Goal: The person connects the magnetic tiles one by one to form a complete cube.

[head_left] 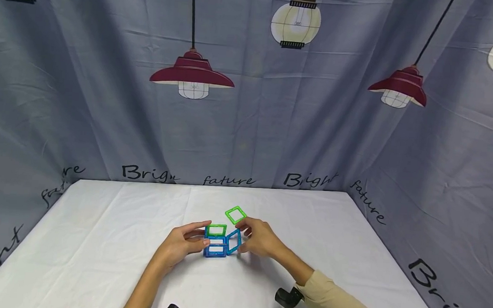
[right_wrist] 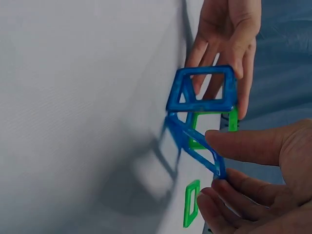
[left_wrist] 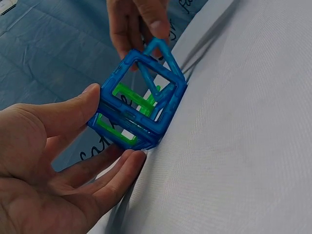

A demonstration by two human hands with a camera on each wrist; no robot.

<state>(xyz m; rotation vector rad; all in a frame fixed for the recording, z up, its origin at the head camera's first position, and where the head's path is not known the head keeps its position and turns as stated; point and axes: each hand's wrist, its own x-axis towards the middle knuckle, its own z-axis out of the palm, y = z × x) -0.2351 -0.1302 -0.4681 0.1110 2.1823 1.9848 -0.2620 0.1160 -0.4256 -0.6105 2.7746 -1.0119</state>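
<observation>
A small box-like build of blue magnetic tiles (head_left: 215, 255) stands on the white tabletop, with a green magnetic tile (head_left: 216, 226) at its far side. My left hand (head_left: 180, 246) holds the build from its left, thumb on the near upper edge and fingers along the side. On the right, a blue magnetic tile (right_wrist: 220, 168) slants outward, its inner edge against the build. My right hand (head_left: 262, 238) pinches that tile's outer end between thumb and fingers. Just beyond the right fingers lies a loose green magnetic tile (head_left: 230, 218), flat on the table.
A white cloth covers the table (head_left: 107, 239), which has slight creases. Grey-blue curtains (head_left: 247, 140) printed with lamps and lettering hang behind it and at both sides. A dark wrist camera (head_left: 289, 298) sits by the right sleeve.
</observation>
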